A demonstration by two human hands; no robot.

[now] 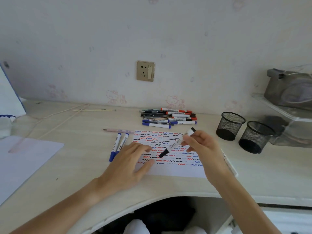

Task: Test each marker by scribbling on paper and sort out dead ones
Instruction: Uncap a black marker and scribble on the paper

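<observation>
- The right hand [200, 146] pinches a black marker [177, 142] by the upper half of its barrel, thumb and fingers curled round it.
- The marker's long axis runs on a slant: its dark end points down and to the left, over the middle of the paper [168, 171], while its back end sticks up and to the right, past the fingers.
- The dark lower end looks like a cap that is on, though blur makes this uncertain; if so, it has to come off before any scribble.
- The left hand [130, 162] lies flat on the left part of the paper, fingers straight and spread, holding nothing.
- Its fingertips are just beside the marker's lower end, nearer to it than anything else, so pulling the cap looks like a job for the left hand, drawn along the slanted axis.
- The paper is already full of red, blue and black squiggles; the bare strip lies along its near edge, below the marker's tip.
- Two blue markers [119, 144] lie side by side just left of the paper.
- A pile of markers [168, 118] sits beyond the paper's far edge, near the wall.
- Two mesh cups [243, 132] stand well to the right, nearer the right hand.
</observation>
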